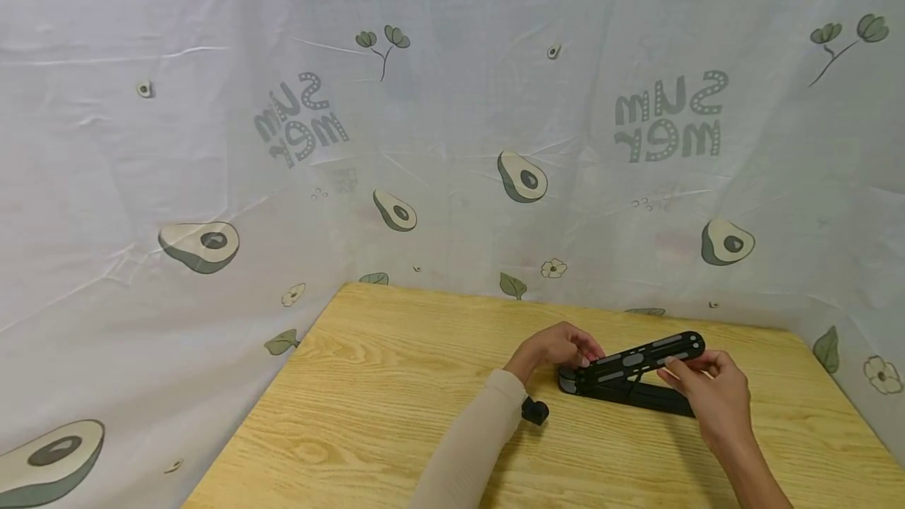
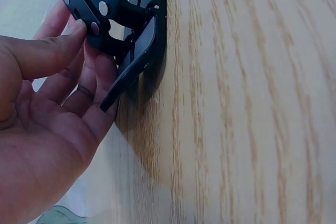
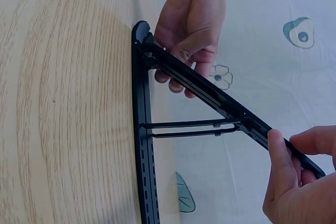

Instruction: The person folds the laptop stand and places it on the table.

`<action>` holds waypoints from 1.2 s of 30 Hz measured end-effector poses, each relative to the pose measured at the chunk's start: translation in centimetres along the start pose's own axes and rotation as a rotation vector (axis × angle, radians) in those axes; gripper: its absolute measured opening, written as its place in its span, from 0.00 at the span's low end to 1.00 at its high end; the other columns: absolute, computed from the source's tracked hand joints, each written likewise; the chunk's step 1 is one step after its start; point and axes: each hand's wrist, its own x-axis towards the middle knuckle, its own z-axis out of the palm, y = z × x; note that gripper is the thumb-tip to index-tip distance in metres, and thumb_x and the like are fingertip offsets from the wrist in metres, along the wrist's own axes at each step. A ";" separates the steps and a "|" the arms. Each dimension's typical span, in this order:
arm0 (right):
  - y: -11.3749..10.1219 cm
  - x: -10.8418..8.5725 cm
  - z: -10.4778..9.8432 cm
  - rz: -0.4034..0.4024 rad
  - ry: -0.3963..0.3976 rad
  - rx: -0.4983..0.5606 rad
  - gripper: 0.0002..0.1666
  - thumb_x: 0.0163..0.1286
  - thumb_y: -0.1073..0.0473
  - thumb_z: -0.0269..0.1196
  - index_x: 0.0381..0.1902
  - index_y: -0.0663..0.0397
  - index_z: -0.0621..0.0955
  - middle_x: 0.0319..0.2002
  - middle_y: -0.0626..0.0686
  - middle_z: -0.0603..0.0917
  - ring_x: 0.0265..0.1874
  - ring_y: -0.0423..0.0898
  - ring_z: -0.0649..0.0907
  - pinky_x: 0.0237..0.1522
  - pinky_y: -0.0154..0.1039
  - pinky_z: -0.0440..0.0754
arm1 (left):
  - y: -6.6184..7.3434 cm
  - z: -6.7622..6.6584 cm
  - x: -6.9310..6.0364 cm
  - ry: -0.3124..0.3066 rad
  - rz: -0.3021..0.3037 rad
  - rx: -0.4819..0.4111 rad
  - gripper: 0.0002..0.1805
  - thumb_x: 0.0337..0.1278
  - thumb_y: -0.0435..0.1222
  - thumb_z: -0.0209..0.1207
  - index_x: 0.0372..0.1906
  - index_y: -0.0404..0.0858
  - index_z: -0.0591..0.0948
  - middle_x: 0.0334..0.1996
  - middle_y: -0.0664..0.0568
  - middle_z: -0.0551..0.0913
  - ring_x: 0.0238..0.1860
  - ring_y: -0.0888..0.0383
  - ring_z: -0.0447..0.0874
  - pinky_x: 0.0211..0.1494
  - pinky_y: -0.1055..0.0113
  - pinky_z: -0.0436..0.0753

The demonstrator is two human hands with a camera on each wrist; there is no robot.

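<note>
L hand [image 1: 558, 346]: thumb and fingers pinch black folding stand [image 1: 632, 360] nr its hinged end, thumb on one face of upper arm [image 3: 210, 90], fingers round the other side. R hand [image 1: 719, 393]: pinches same arm nr its free end, thumb opp. fingers.

Stand posn: on table [image 1: 353, 399], right-hand part, twd back edge. Lower bar [image 1: 650, 397] lies along tabletop; upper arm tilted up off it, free end raised on R hand side. Two thin struts [image 3: 184, 124] span the gap betw. arm and bar. Curved end lip [image 2: 137, 59] projects at hinged end, beside L hand fingers. Light pads visible on upper arm.

Small black item [image 1: 535, 413] on table just beside L sleeve [image 1: 467, 446], partly hidden by same; type can't be detd.

Table: light wood-grain surf. Surrounds: pale hanging sheet [image 1: 452, 116] behind and at sides, printed w/ avocados, flowers, leaves and reversed "summer" lettering.
</note>
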 end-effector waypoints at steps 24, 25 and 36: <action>0.4 0.0 -2.1 0.019 -0.194 -0.235 0.22 0.80 0.51 0.67 0.56 0.62 0.73 0.41 0.38 0.84 0.41 0.33 0.90 0.52 0.39 0.92 | -0.6 0.6 -2.0 0.143 0.050 -0.035 0.11 0.73 0.30 0.65 0.54 0.33 0.90 0.44 0.47 0.92 0.38 0.66 0.86 0.47 0.70 0.88; 0.4 0.1 -2.4 0.014 -0.218 -0.264 0.23 0.80 0.51 0.66 0.58 0.63 0.73 0.42 0.38 0.84 0.41 0.33 0.90 0.52 0.40 0.92 | -0.6 0.7 -2.2 0.159 0.054 -0.030 0.11 0.73 0.31 0.65 0.54 0.33 0.90 0.44 0.48 0.92 0.37 0.66 0.86 0.46 0.70 0.88; 1.8 2.2 -6.4 -0.048 -0.307 -0.552 0.40 0.84 0.48 0.60 0.76 0.74 0.66 0.52 0.43 0.85 0.41 0.26 0.86 0.47 0.33 0.90 | 0.3 1.9 -4.6 0.320 0.070 0.050 0.13 0.69 0.39 0.71 0.53 0.37 0.90 0.41 0.57 0.90 0.36 0.71 0.82 0.41 0.74 0.82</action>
